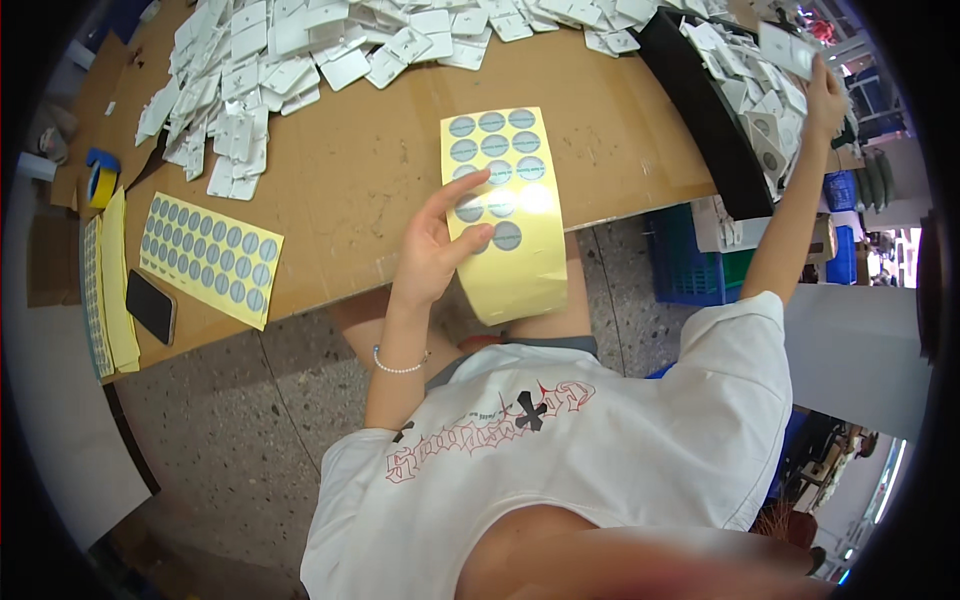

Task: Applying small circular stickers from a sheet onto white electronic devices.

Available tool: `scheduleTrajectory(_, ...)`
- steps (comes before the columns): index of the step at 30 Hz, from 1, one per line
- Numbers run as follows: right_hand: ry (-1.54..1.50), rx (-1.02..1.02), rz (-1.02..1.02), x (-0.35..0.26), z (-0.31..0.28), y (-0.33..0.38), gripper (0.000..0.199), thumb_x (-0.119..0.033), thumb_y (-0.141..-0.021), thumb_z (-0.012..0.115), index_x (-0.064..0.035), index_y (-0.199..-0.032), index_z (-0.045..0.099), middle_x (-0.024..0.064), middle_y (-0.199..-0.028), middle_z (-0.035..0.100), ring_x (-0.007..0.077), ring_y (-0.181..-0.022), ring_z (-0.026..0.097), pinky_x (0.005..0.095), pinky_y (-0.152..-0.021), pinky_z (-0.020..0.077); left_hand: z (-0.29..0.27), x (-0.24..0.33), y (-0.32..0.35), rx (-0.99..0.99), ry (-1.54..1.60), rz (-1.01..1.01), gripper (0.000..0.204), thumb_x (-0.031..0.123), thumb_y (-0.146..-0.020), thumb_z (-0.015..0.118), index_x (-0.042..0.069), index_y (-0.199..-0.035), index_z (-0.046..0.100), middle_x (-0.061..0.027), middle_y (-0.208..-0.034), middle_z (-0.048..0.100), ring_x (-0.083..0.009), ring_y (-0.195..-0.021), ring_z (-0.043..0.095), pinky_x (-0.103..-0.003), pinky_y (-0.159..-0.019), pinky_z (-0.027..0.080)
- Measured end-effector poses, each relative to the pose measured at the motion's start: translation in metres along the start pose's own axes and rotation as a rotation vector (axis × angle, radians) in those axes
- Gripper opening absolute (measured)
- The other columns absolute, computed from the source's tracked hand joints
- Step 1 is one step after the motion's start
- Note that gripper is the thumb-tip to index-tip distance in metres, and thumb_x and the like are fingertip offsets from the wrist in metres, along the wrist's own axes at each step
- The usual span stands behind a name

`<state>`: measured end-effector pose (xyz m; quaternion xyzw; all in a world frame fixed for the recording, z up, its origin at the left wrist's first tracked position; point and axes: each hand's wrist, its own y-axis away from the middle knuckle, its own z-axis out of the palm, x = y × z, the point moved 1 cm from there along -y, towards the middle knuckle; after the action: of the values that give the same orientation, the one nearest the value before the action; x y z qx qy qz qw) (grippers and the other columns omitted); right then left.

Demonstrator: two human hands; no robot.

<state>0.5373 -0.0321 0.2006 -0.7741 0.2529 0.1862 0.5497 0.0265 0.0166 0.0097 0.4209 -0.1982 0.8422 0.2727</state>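
At the far left edge of the tabletop [350,170] lies a roll of tape [100,180], blue and yellow, and beside it a stack of yellow sheets [118,290] hangs a little over the near edge. Just to the right of the stack a dark phone [151,306] lies flat near the near edge. Next to it is a full sticker sheet [211,258], yellow, with rows of round grey stickers, lying at an angle close to the near edge.

Along the far edge a big heap of white cards [300,50] is spread out, from the left corner to the middle.

In the middle, at the near edge, the left hand [432,250] holds up a second yellow sticker sheet [510,215]. The thumb presses on the front of it and the fingers [455,190] are half curled along its left side. Some stickers are already gone from the lower part, and its bottom end curls down over the table edge.

At the right end stands a black bin [700,110] full of white cards. The right hand [825,100] is stretched far out over it and pinches one white card [785,48] between the fingertips.
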Motion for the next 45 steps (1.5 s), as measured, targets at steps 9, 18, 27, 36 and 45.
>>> scheduleTrajectory(9, 1.183, -0.241, -0.077, -0.061, 0.019, 0.01, 0.045, -0.043, -0.078, 0.051, -0.0091, -0.107, 0.058, 0.0191, -0.105, 0.057, 0.0337, -0.099, 0.053, 0.0404, -0.085, 0.0403, 0.01, 0.009, -0.005, 0.117, -0.04, -0.066, 0.028, -0.002, -0.078, 0.056, -0.003, -0.106, 0.055, -0.0083, -0.102, 0.057, -0.011, -0.088, 0.054, -0.022, -0.074, 0.046)
scheduleTrajectory(18, 0.906, -0.77, -0.961, -0.037, 0.178, 0.147, 0.034, -0.006, -0.071, 0.053, -0.011, -0.104, 0.05, 0.007, -0.102, 0.049, 0.0218, -0.099, 0.048, 0.0336, -0.069, 0.0449, 0.016, 0.001, -0.024, 0.068, -0.046, -0.047, 0.038, -0.004, -0.076, 0.055, -0.003, -0.114, 0.051, -0.0111, -0.116, 0.051, -0.0146, -0.104, 0.048, -0.026, -0.089, 0.039)
scheduleTrajectory(27, 0.598, -0.887, -0.743, -0.052, 0.143, 0.136, 0.015, -0.006, -0.073, 0.054, -0.0068, -0.087, 0.054, 0.0104, -0.08, 0.054, 0.0246, -0.074, 0.058, 0.0321, -0.063, 0.0459, 0.01, -0.002, -0.021, 0.065, -0.074, -0.073, 0.036, -0.003, -0.078, 0.055, -0.002, -0.114, 0.051, -0.0096, -0.114, 0.053, -0.0133, -0.101, 0.049, -0.026, -0.086, 0.04)
scheduleTrajectory(36, -0.824, -1.179, 0.225, -0.172, 0.05, 0.242, 0.024, 0.002, -0.073, 0.062, 0.0023, -0.094, 0.051, 0.0058, -0.087, 0.058, 0.0126, -0.077, 0.058, 0.0233, -0.069, 0.048, 0.002, -0.007, -0.012, 0.027, -0.031, -0.079, 0.043, 0.031, -0.09, 0.045, -0.003, -0.116, 0.049, -0.0128, -0.11, 0.053, -0.014, -0.1, 0.05, -0.025, -0.084, 0.042)
scheduleTrajectory(45, -0.953, -1.343, 0.462, -0.206, 0.045, 0.338, 0.033, 0.001, -0.073, 0.063, 0.0036, -0.102, 0.049, 0.0064, -0.088, 0.056, 0.0126, -0.075, 0.057, 0.0234, -0.069, 0.0475, 0.0, -0.013, -0.001, 0.143, 0.045, -0.151, 0.051, 0.04, -0.09, 0.038, -0.006, -0.11, 0.048, -0.0121, -0.109, 0.053, -0.0161, -0.097, 0.053, -0.028, -0.082, 0.043)
